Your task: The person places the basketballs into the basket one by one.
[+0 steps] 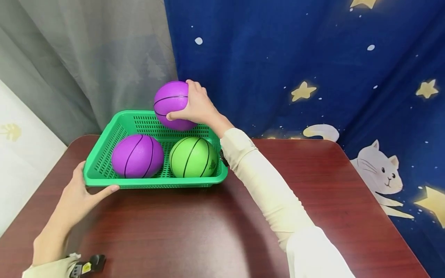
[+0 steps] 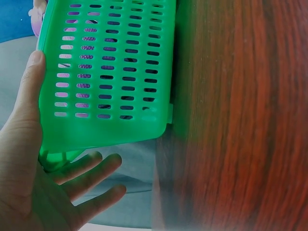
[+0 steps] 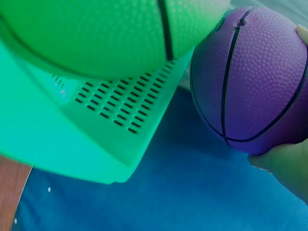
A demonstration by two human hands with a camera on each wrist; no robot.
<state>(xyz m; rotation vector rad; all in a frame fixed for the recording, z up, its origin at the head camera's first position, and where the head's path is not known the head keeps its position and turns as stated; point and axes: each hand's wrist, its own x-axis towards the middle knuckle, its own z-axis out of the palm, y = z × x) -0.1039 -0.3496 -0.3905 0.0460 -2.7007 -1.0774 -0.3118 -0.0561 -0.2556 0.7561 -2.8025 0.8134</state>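
A green plastic basket [image 1: 156,183] with slotted walls stands on the table. Inside it lie a purple ball [image 1: 137,156] on the left and a green ball [image 1: 193,157] on the right, both with black basketball lines. My right hand [image 1: 196,104] grips a second purple ball [image 1: 172,101] over the basket's back rim, thumb and fingers spread around it. In the right wrist view, this purple ball [image 3: 255,82] is apart from the basket floor. My left hand [image 1: 78,197] holds the basket's front left corner, its thumb along the front; several fingers [image 2: 91,178] stretch out past the corner.
The dark reddish-brown table [image 1: 295,173] extends to the right and front of the basket. Behind it hang a grey curtain [image 1: 104,50] and a blue curtain [image 1: 260,58] printed with stars and a white cat. A white surface [image 1: 21,154] borders the table at left.
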